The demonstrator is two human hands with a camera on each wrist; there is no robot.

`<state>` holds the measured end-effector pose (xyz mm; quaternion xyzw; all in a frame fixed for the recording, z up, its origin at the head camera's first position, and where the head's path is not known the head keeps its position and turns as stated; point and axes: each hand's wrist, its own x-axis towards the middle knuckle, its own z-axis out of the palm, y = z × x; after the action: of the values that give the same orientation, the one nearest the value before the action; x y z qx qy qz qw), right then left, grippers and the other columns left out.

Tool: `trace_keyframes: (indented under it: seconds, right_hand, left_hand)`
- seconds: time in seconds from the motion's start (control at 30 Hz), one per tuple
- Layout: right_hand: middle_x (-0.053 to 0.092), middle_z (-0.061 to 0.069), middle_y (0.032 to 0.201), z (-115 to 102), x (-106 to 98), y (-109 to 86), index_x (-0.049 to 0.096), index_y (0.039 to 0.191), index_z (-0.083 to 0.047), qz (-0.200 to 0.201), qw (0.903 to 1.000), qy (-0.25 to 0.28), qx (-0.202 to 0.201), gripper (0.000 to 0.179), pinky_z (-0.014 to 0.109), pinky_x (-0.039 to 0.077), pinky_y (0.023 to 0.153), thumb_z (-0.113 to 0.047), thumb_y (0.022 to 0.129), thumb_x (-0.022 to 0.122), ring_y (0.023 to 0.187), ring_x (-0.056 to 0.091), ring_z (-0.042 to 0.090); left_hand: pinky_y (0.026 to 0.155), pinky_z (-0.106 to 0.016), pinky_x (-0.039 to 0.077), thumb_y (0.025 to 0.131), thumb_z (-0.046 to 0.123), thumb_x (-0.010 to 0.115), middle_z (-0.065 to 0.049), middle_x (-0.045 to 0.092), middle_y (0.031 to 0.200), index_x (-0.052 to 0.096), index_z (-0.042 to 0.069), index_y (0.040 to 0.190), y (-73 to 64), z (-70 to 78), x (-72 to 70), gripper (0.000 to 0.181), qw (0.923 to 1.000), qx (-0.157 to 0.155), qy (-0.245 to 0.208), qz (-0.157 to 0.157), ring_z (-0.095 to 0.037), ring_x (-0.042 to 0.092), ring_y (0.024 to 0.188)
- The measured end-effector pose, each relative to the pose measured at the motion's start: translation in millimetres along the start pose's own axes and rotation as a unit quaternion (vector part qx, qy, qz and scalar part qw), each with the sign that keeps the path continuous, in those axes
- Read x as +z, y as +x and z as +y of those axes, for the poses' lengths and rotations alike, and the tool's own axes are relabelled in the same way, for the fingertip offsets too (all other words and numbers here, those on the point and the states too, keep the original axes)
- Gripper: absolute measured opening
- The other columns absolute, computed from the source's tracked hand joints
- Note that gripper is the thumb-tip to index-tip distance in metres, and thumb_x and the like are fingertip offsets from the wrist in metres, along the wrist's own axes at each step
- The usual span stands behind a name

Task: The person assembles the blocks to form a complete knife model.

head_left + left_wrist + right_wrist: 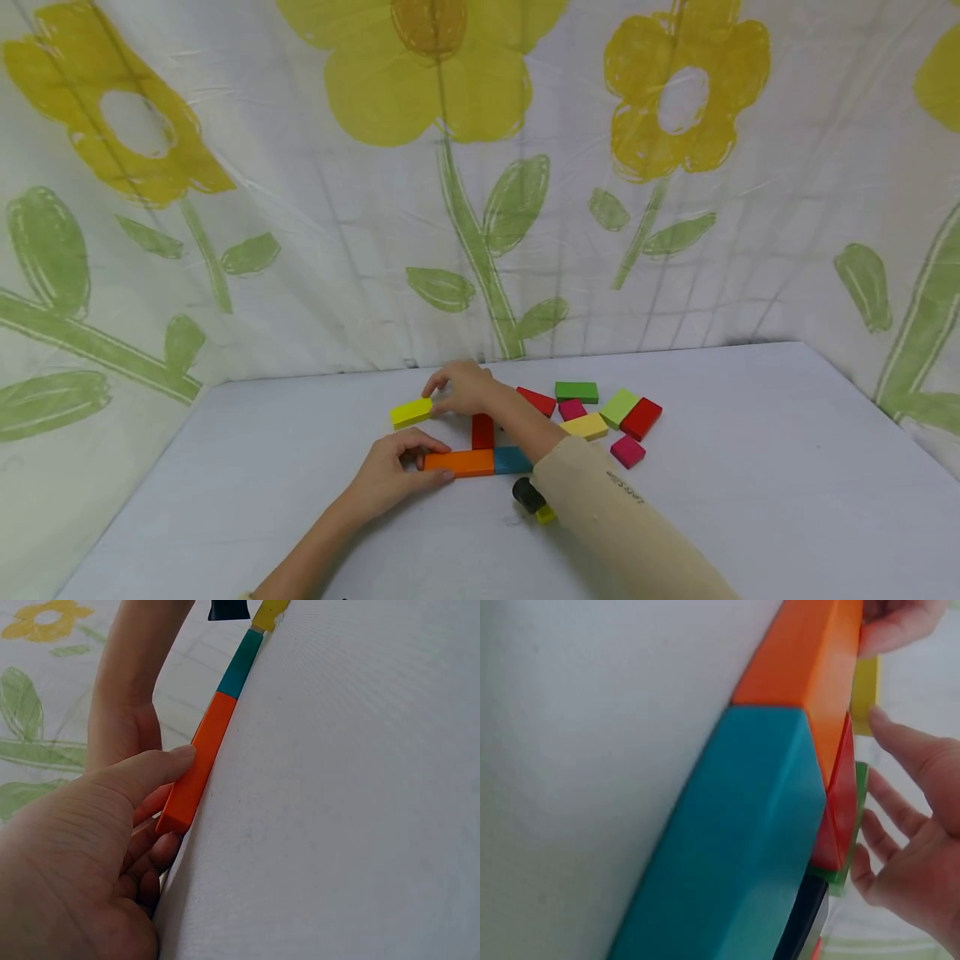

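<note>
My left hand (390,467) holds the left end of an orange block (460,463), thumb on the near side and fingers beyond. A teal block (512,460) lies end to end with the orange one. Behind them a red block (482,432) reaches away from the row. Farther back, my right hand (463,390) has its thumb and index finger at the right end of a bright yellow block (410,412). In the right wrist view the other fingers (892,802) extend loosely near a green block (860,795); the index finger is hidden there.
Several loose blocks lie to the right, among them a green block (576,392), a light green block (620,408), a cream block (585,427) and a magenta block (627,452). A black round piece (528,495) stands near the right sleeve (607,508). A flowered cloth (337,250) hangs behind.
</note>
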<state>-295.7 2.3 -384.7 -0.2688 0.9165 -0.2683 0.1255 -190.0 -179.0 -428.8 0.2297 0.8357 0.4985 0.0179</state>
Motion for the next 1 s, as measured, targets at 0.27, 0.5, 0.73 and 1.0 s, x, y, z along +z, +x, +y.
trace_keyframes:
  seconds: [0.27, 0.5, 0.73, 1.0]
  right_hand:
    - [0.073, 0.008, 0.128, -3.9, -0.5, 0.9, 0.079, 0.122, -0.010, 0.007, 0.9974, 0.071, -0.011, 0.028, 0.043, 0.050, 0.108, -0.015, 0.095, 0.080, 0.124, 0.061, 0.027]
    - [0.076, 0.009, 0.121, -8.0, 6.6, 4.8, 0.079, 0.121, -0.005, 0.008, 0.9955, 0.086, -0.037, 0.029, 0.025, 0.054, 0.089, -0.007, 0.093, 0.080, 0.106, 0.065, 0.022]
    - [0.074, 0.011, 0.124, -7.0, 4.0, 0.7, 0.077, 0.122, -0.003, 0.013, 0.9944, 0.103, -0.023, 0.029, 0.026, 0.057, 0.088, -0.008, 0.094, 0.080, 0.109, 0.066, 0.026]
    - [0.073, 0.010, 0.127, 4.0, -5.5, -7.6, 0.075, 0.126, -0.005, 0.026, 0.9944, 0.099, -0.026, 0.031, 0.033, 0.057, 0.098, -0.014, 0.097, 0.078, 0.115, 0.068, 0.028]
  left_hand:
    - [0.071, -0.022, 0.045, 0.087, 0.017, 0.087, -0.002, 0.067, 0.087, 0.081, 0.008, 0.107, -0.5, -0.5, -0.8, 0.023, 1.0000, 0.002, 0.008, 0.003, -0.013, 0.056, 0.079]
    - [0.071, -0.022, 0.046, 0.088, 0.017, 0.087, 0.000, 0.066, 0.086, 0.081, 0.009, 0.106, 0.6, -4.6, 1.4, 0.021, 0.9999, 0.008, 0.005, 0.006, -0.012, 0.056, 0.077]
    - [0.071, -0.022, 0.045, 0.087, 0.017, 0.087, 0.000, 0.066, 0.085, 0.081, 0.011, 0.106, 0.7, -5.4, 2.4, 0.021, 1.0000, 0.001, 0.007, 0.005, -0.011, 0.055, 0.078]
    - [0.071, -0.022, 0.045, 0.087, 0.019, 0.088, 0.000, 0.067, 0.088, 0.081, 0.010, 0.107, -1.1, -1.2, 1.0, 0.023, 0.9999, -0.005, 0.011, 0.007, -0.011, 0.055, 0.080]
